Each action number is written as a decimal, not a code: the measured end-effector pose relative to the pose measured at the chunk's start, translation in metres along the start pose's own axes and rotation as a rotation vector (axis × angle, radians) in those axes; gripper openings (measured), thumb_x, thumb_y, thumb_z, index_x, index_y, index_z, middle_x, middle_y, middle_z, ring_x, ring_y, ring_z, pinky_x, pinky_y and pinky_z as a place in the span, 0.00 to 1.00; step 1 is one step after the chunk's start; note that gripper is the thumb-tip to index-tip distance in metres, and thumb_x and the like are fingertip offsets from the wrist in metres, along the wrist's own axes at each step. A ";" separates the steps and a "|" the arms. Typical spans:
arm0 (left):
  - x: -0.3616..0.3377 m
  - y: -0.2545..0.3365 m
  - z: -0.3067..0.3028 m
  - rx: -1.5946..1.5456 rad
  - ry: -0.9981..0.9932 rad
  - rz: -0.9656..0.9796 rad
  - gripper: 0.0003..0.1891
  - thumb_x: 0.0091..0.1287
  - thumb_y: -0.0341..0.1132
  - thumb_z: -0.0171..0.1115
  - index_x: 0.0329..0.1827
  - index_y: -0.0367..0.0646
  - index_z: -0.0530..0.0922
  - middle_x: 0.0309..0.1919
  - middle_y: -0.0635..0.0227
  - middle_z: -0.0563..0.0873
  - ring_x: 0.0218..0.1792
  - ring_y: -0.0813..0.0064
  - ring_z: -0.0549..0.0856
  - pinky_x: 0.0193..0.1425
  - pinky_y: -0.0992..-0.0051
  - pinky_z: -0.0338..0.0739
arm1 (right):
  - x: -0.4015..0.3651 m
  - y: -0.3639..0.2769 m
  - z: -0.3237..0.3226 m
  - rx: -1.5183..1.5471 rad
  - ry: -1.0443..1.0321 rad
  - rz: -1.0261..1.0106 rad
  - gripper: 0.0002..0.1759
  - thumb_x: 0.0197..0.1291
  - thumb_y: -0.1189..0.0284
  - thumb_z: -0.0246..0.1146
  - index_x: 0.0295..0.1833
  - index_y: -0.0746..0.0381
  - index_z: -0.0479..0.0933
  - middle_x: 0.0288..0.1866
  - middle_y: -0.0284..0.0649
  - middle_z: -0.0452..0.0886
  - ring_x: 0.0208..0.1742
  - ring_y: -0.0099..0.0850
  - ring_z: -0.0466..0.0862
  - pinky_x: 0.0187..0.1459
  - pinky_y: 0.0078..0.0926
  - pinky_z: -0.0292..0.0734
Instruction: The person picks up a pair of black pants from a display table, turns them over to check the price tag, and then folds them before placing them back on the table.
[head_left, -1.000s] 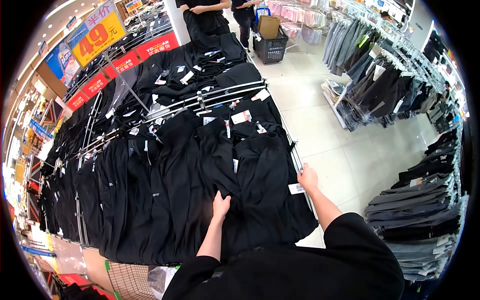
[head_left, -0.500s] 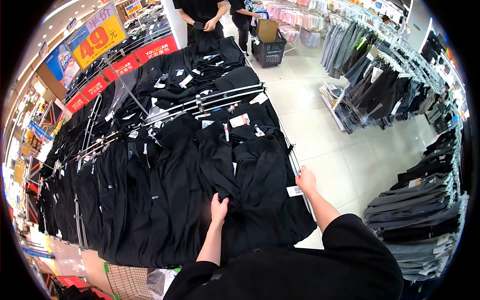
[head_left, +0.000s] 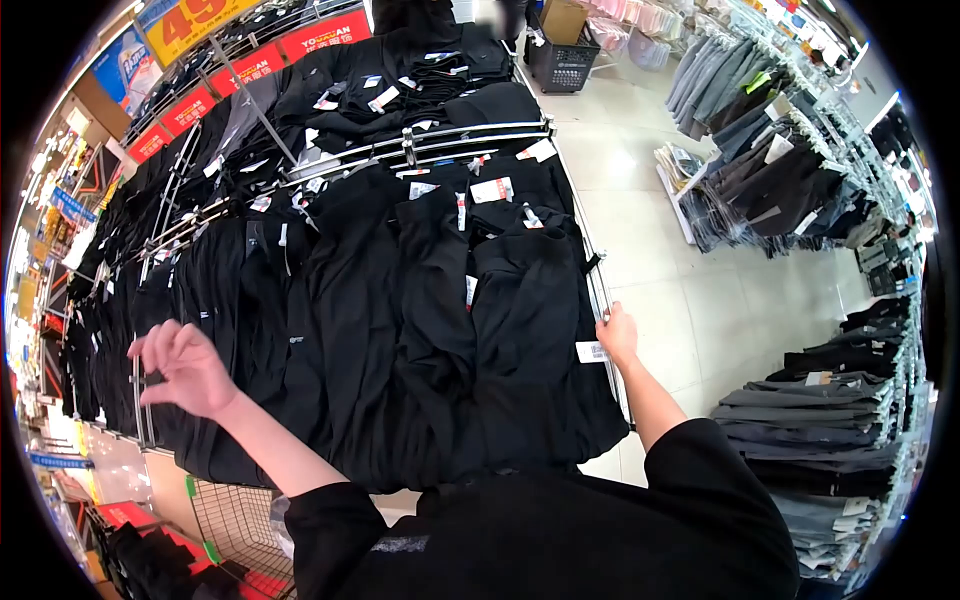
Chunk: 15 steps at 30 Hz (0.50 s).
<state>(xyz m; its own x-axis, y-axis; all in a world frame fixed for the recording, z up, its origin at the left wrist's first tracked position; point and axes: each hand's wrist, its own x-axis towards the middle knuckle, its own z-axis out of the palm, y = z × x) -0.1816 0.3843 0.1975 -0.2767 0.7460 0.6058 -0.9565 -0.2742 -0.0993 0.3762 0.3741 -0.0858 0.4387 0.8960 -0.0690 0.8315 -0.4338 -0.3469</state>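
Observation:
My left hand (head_left: 188,370) is raised over the left part of the display, fingers apart and holding nothing. Below and beside it lie black trousers (head_left: 345,320), laid side by side with their waistbands toward the far rail. My right hand (head_left: 618,332) is closed around the metal side rail (head_left: 594,283) at the right edge of the display; its fingertips are partly hidden. Just below that hand, a white tag (head_left: 591,352) hangs at the edge of the black trousers. More paper tags, such as a white and red one (head_left: 491,190), stick out near the waistbands.
A green-handled shopping cart (head_left: 235,515) stands at the lower left. Beyond the far rail lie more folded black garments (head_left: 430,70). Along the aisle floor (head_left: 650,240) on the right hang racks of grey and dark clothes (head_left: 800,420). A black basket (head_left: 563,65) holds a cardboard box.
My left hand has let go of the trousers' fabric and swung left, opening. My right hand remains on the rail. The view has tilted down, leaving the person opposite mostly out of frame.

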 end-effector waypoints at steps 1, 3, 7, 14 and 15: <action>-0.002 0.002 -0.015 0.043 0.029 -0.055 0.28 0.53 0.51 0.73 0.51 0.42 0.77 0.30 0.79 0.72 0.35 0.79 0.71 0.41 0.73 0.65 | 0.001 -0.001 0.000 0.001 -0.002 -0.006 0.13 0.55 0.71 0.64 0.44 0.64 0.74 0.35 0.53 0.84 0.41 0.53 0.84 0.46 0.48 0.78; -0.020 -0.006 -0.063 0.292 0.339 -0.120 0.17 0.61 0.33 0.68 0.52 0.43 0.76 0.32 0.75 0.75 0.35 0.79 0.73 0.41 0.76 0.69 | -0.001 -0.001 -0.002 0.011 -0.009 0.006 0.13 0.55 0.71 0.64 0.45 0.63 0.74 0.36 0.53 0.84 0.42 0.52 0.84 0.46 0.48 0.78; -0.100 -0.066 -0.181 0.987 0.801 -0.889 0.17 0.63 0.24 0.65 0.55 0.43 0.75 0.35 0.69 0.82 0.31 0.79 0.81 0.33 0.77 0.77 | 0.000 -0.001 -0.002 -0.013 -0.003 -0.005 0.13 0.55 0.70 0.65 0.44 0.64 0.74 0.36 0.53 0.84 0.41 0.52 0.84 0.46 0.48 0.78; -0.144 -0.156 -0.253 1.666 0.600 -1.177 0.49 0.56 0.33 0.72 0.75 0.35 0.47 0.56 0.49 0.75 0.53 0.63 0.80 0.58 0.71 0.75 | -0.002 0.000 -0.002 0.014 0.049 -0.061 0.11 0.53 0.72 0.64 0.41 0.65 0.75 0.31 0.53 0.84 0.37 0.53 0.84 0.43 0.48 0.78; -0.134 -0.165 -0.259 1.743 0.557 -1.130 0.51 0.54 0.33 0.73 0.75 0.34 0.46 0.56 0.49 0.76 0.53 0.64 0.80 0.59 0.71 0.75 | -0.001 0.002 -0.001 0.013 0.051 -0.060 0.11 0.53 0.72 0.64 0.41 0.65 0.75 0.31 0.53 0.84 0.37 0.53 0.84 0.43 0.48 0.78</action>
<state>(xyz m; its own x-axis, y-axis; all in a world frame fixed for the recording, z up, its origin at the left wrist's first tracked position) -0.0109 0.4872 -0.0720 -0.1004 0.9126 -0.3962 0.2563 0.4085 0.8760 0.3774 0.3726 -0.0857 0.4047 0.9144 -0.0002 0.8526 -0.3774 -0.3614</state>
